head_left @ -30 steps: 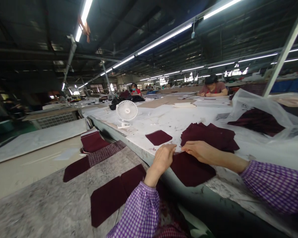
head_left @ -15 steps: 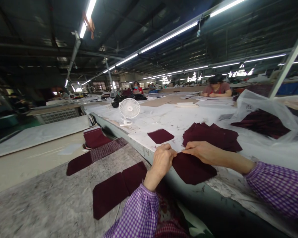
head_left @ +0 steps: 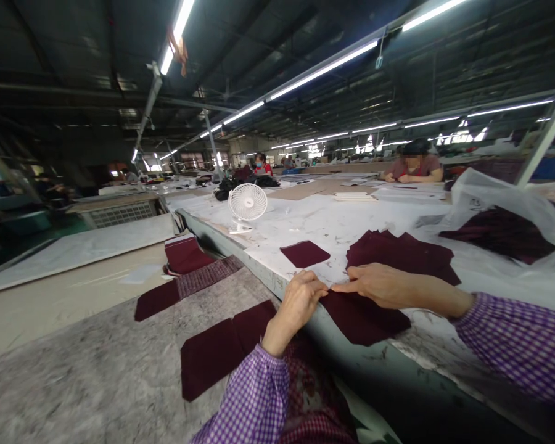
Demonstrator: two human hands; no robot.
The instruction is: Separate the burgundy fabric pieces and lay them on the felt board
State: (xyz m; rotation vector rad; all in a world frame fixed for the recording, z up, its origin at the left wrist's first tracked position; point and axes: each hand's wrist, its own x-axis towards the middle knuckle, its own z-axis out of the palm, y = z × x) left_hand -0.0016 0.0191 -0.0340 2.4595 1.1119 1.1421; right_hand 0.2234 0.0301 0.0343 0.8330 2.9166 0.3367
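Observation:
A dark maroon fabric piece [head_left: 367, 317] with cut corners hangs partly over the edge of the white-topped table. My left hand [head_left: 300, 302] pinches it at its left corner, fingers pressed together. Along its upper edge lies my right hand [head_left: 382, 285], index finger stretched toward that same corner. The right hand's other fingers are curled in at the cloth, and its thumb is hidden. Just behind my right hand is a fanned stack of maroon pieces [head_left: 402, 253]. A single maroon piece [head_left: 305, 253] lies flat beyond my left hand.
On the lower grey surface [head_left: 120, 370] at left lie joined maroon pieces [head_left: 213, 354], a strip with a knitted band [head_left: 208, 275] and a folded maroon stack [head_left: 185, 254]. A white fan [head_left: 248, 202] stands on the table. A clear plastic bag [head_left: 485, 191] holds more fabric. A person [head_left: 416, 166] sits beyond.
My right index finger has straightened and slid left toward the fabric's corner. My left hand keeps its pinch there. The whole view has shifted slightly.

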